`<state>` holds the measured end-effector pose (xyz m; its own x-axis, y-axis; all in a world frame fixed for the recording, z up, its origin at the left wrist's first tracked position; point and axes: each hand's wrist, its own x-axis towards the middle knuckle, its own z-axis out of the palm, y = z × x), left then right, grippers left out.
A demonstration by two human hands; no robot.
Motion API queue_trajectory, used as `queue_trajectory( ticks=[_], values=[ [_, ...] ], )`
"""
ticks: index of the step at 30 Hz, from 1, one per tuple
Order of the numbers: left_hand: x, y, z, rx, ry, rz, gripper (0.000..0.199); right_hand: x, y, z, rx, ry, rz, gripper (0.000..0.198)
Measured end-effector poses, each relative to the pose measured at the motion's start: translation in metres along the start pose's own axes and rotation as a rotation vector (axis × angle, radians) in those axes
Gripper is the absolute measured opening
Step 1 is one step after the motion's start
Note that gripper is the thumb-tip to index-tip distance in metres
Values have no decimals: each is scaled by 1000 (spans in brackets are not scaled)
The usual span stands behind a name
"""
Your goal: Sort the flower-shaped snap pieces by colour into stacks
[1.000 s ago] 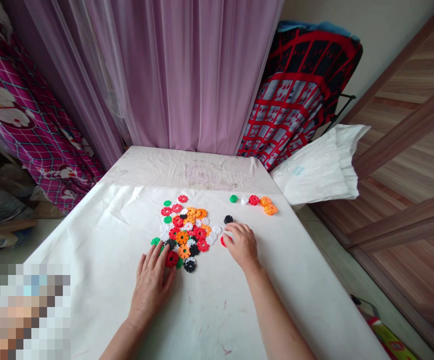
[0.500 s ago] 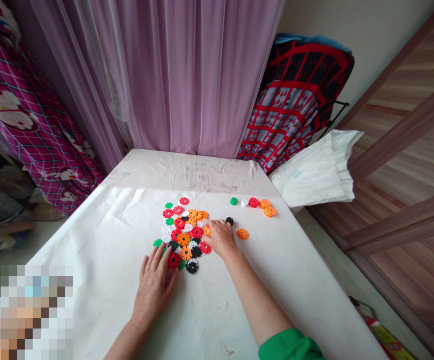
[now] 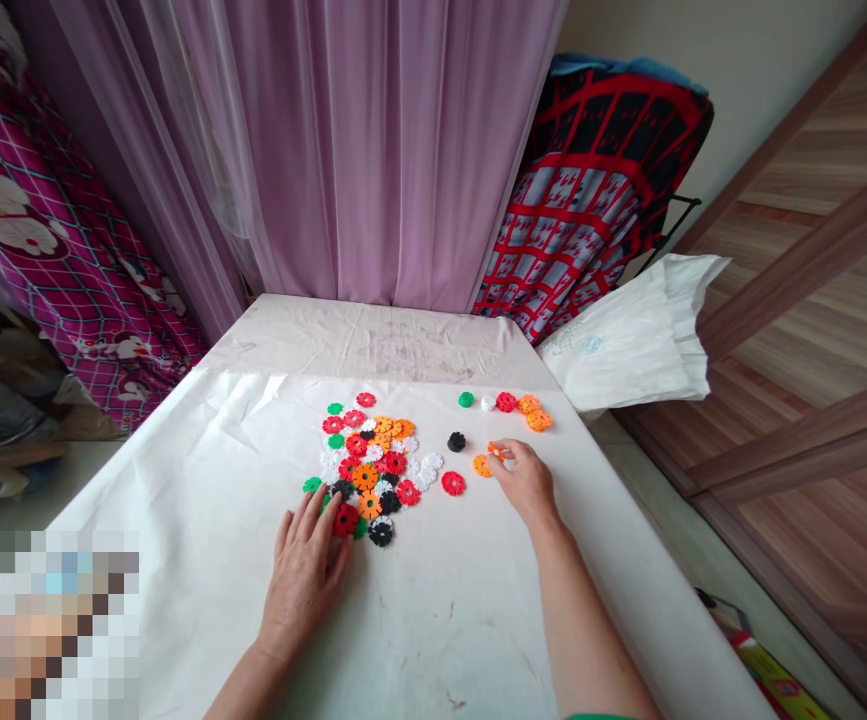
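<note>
My right hand [image 3: 525,482] pinches an orange notched plastic disc [image 3: 498,451] just above another orange disc [image 3: 482,466] on the table. My left hand [image 3: 304,556] lies flat with fingers spread, its fingertips at the near left edge of a loose heap of notched discs [image 3: 365,477] in red, orange, white, black and green. A dark red disc [image 3: 344,520] sits beside its thumb and forefinger. Between the heap and my right hand are a red disc [image 3: 453,484], white discs [image 3: 430,465] and black discs [image 3: 456,441].
Beyond my right hand, a row holds a green disc [image 3: 465,400], a white one [image 3: 487,403], a red one [image 3: 506,402] and orange ones [image 3: 538,420]. A white bag [image 3: 635,335] hangs at the right edge of the white-covered table [image 3: 215,520]. Purple curtains [image 3: 388,150] hang behind.
My right hand has moved right from the heap, carrying an orange disc to beside the other orange one. White discs and a red disc once hidden by it now show. My left hand stays put.
</note>
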<state>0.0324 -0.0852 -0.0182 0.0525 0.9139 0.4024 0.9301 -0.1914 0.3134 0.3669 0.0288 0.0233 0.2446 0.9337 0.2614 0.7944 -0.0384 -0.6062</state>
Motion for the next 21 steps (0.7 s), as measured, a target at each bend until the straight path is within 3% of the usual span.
queue_trajectory(
  ticks=[5,14,21],
  values=[
    [0,-2,1,-11,-13,4,53,0,25,-8,-8,-58,-19,24],
    [1,-1,-1,-5,-15,-8,53,-6,11,9,-121,-150,-161,20],
    [1,0,-1,-17,-17,-20,52,-12,9,10,-202,-127,-251,19]
  ],
)
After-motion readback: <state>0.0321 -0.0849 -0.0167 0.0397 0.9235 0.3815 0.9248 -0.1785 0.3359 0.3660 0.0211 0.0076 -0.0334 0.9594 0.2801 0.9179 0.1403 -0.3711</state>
